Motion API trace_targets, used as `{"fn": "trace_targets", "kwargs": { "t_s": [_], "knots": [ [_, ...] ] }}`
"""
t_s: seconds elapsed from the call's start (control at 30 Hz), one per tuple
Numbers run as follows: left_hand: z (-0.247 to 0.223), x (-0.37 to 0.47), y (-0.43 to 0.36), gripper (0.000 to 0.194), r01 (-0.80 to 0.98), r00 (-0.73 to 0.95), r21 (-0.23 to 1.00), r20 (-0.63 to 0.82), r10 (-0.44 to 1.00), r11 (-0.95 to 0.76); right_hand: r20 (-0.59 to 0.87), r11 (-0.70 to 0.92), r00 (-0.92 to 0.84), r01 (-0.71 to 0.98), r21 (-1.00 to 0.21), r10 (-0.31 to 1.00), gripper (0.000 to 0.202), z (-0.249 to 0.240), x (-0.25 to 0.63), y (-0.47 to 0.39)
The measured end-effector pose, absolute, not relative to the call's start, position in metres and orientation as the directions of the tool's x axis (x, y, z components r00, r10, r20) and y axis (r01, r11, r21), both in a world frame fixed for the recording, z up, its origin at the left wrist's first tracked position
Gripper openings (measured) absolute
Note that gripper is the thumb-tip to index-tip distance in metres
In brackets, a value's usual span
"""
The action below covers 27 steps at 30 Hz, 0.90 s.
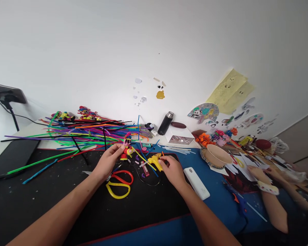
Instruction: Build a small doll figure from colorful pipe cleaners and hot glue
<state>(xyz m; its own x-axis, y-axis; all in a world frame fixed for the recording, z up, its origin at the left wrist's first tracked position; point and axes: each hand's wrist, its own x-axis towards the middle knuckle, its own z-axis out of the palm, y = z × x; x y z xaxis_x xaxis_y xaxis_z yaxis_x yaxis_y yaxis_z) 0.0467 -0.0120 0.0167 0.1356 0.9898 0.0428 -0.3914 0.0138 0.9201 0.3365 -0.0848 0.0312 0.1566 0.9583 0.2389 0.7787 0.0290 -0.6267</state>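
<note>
My left hand [109,159] pinches a small colourful pipe-cleaner figure [127,146] with red, yellow and blue parts, upright above the black mat. To its right, my right hand [171,169] has its fingers closed at a yellow glue gun [156,161], whose nozzle points left. Scissors with one red and one yellow handle [118,183] lie on the mat below my left hand. Between the hands are a small red and white item [145,169] and some purple bits [137,158].
Many coloured pipe cleaners [92,131] spread behind and left. A black bottle [165,123] stands near the wall. At right are a white power bank [197,182], a bowl [218,155], a blue glue gun [237,200] and another person's hands [258,173] over paper.
</note>
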Motion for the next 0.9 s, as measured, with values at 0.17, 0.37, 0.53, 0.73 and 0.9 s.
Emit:
{"fn": "trace_targets", "kwargs": {
  "t_s": [0.17, 0.37, 0.53, 0.73, 0.9],
  "knots": [
    [0.017, 0.047, -0.014, 0.046, -0.473, 0.218, 0.87, -0.039, 0.975, 0.14, 0.206, 0.118, 0.117, 0.516, -0.848, 0.971, 0.031, 0.032, 0.297, -0.072],
    [0.016, 0.047, -0.014, 0.048, -0.542, 0.275, 0.796, -0.135, 0.952, 0.269, -0.009, -0.009, 0.001, 0.008, -1.0, 1.0, 0.061, 0.025, 0.247, -0.041],
    [0.014, 0.046, -0.012, 0.05, -0.562, 0.26, 0.776, -0.165, 0.952, 0.288, -0.049, -0.059, -0.048, -0.237, -0.97, 0.998, 0.063, 0.029, 0.232, -0.022],
    [0.015, 0.045, -0.014, 0.047, -0.526, 0.331, 0.787, -0.158, 0.93, 0.321, -0.143, -0.19, -0.161, -0.335, -0.923, 0.977, 0.063, 0.024, 0.222, -0.013],
    [0.015, 0.046, -0.016, 0.045, -0.495, 0.36, 0.805, -0.155, 0.92, 0.329, -0.167, -0.238, -0.207, -0.387, -0.891, 0.964, 0.061, 0.015, 0.214, -0.013]
  ]
}}
